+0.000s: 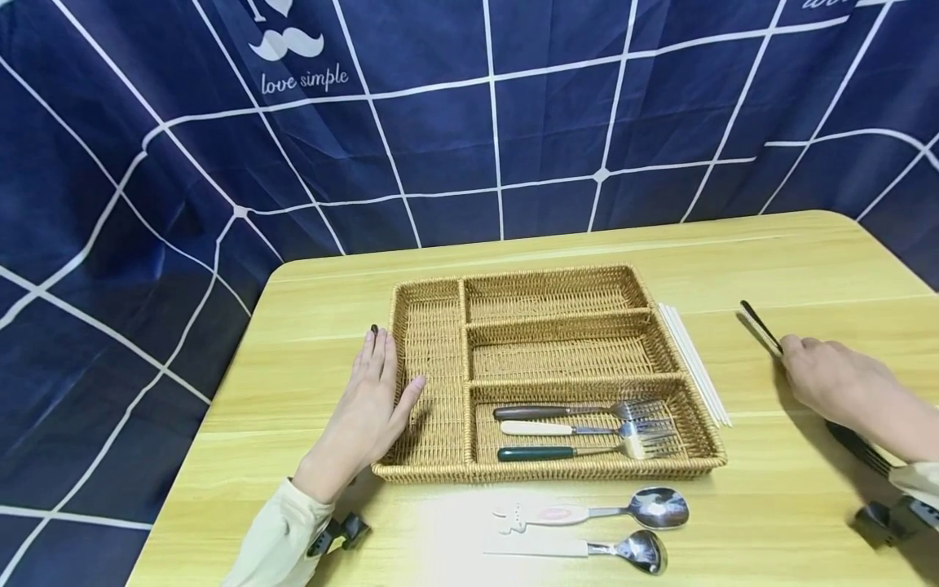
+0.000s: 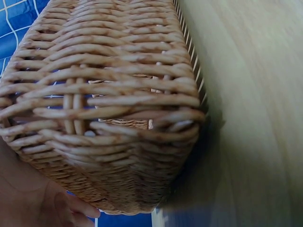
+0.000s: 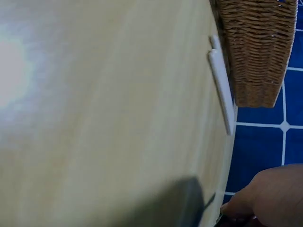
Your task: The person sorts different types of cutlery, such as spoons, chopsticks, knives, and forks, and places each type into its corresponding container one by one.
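A woven wicker cutlery tray (image 1: pixel 469 326) stands on the table, split into several compartments. My left hand (image 1: pixel 370 408) rests against its left wall, fingers straight along the outside and thumb over the rim; the left wrist view shows the wicker wall (image 2: pixel 118 109) close up. To the right of the tray, my right hand (image 1: pixel 836 383) grips a dark fork (image 1: pixel 854 448), its thin handle sticking out ahead and its tines showing below the wrist. In the front compartment lie a brown-handled fork (image 1: pixel 531 412), a cream-handled fork (image 1: pixel 538 428) and a green-handled fork (image 1: pixel 535 453).
White chopsticks (image 1: pixel 693 363) lie along the tray's right side. In front are a spoon with a rabbit-shaped handle end (image 1: pixel 561 514) and a white-handled spoon (image 1: pixel 550 549). A small dark tip (image 1: pixel 374 328) shows by my left fingertips. A blue checked curtain (image 1: pixel 440 122) hangs behind the table.
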Available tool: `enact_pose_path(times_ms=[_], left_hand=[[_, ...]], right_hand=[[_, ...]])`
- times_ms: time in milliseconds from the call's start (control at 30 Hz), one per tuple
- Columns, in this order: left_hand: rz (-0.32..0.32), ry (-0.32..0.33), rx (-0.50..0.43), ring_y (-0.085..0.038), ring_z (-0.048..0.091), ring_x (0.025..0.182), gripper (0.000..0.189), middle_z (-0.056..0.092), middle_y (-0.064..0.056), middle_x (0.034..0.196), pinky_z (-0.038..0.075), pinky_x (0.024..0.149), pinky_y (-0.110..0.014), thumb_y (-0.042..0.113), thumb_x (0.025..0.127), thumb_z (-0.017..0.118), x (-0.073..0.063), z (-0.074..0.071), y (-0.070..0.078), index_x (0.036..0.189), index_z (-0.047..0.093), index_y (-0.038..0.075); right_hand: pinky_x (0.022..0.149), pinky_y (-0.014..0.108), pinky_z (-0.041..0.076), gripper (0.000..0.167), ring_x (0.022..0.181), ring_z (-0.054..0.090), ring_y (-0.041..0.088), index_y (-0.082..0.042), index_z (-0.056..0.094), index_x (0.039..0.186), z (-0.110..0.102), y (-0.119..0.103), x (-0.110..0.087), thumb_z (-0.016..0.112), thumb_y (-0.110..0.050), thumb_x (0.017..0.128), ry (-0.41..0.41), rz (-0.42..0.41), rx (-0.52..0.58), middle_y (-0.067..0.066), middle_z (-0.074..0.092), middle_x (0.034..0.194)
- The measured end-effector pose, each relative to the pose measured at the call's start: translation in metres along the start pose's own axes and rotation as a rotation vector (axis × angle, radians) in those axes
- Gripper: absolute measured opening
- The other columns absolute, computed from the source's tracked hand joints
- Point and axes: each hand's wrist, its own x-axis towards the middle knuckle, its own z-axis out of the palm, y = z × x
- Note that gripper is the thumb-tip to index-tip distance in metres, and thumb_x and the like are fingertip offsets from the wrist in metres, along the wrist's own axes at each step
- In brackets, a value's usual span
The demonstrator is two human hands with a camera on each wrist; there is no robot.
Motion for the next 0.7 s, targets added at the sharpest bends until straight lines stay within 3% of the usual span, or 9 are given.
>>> enact_pose_path(times_ms=[100, 300, 400, 700], left_hand=[[-0.004, -0.004, 0.000, -0.039, 0.001, 0.146, 0.080, 0.005, -0.028, 0.156, 0.010, 0.118, -0.049, 0.052, 0.103, 0.026, 0.000, 0.000, 0.000, 0.149, 0.008, -0.011], [-0.002, -0.003, 0.000, -0.039, 0.001, 0.146, 0.078, 0.004, -0.028, 0.156, 0.010, 0.118, -0.049, 0.048, 0.103, 0.030, 0.000, 0.000, 0.000, 0.149, 0.008, -0.011], [-0.003, -0.005, -0.007, -0.039, 0.000, 0.146, 0.077, 0.004, -0.028, 0.156, 0.010, 0.118, -0.049, 0.046, 0.104, 0.033, 0.001, 0.000, 0.001, 0.149, 0.009, -0.011], [-0.002, -0.002, -0.016, -0.040, 0.001, 0.146, 0.075, 0.004, -0.029, 0.156, 0.010, 0.118, -0.050, 0.043, 0.104, 0.035, 0.000, 0.000, 0.001, 0.148, 0.009, -0.012]], right_hand=[[0.045, 0.046, 0.047, 0.011, 0.055, 0.053, 0.028, 0.006, 0.038, 0.082, -0.004, -0.004, 0.004, 0.048, 0.007, 0.087, 0.079, -0.042, -0.005, 0.009, 0.046, 0.066], [0.051, 0.047, 0.050, 0.011, 0.061, 0.055, 0.030, 0.004, 0.041, 0.085, -0.016, -0.013, 0.010, 0.050, 0.011, 0.081, 0.074, -0.108, -0.028, 0.007, 0.046, 0.069], [0.051, 0.045, 0.049, 0.011, 0.062, 0.053, 0.027, 0.002, 0.043, 0.084, -0.018, -0.018, 0.013, 0.048, 0.011, 0.082, 0.116, -0.172, -0.065, 0.006, 0.045, 0.070], [0.044, 0.038, 0.041, 0.022, 0.055, 0.040, 0.019, -0.004, 0.039, 0.079, -0.021, -0.030, 0.020, 0.051, 0.013, 0.071, 0.523, -0.523, -0.158, 0.001, 0.037, 0.065]])
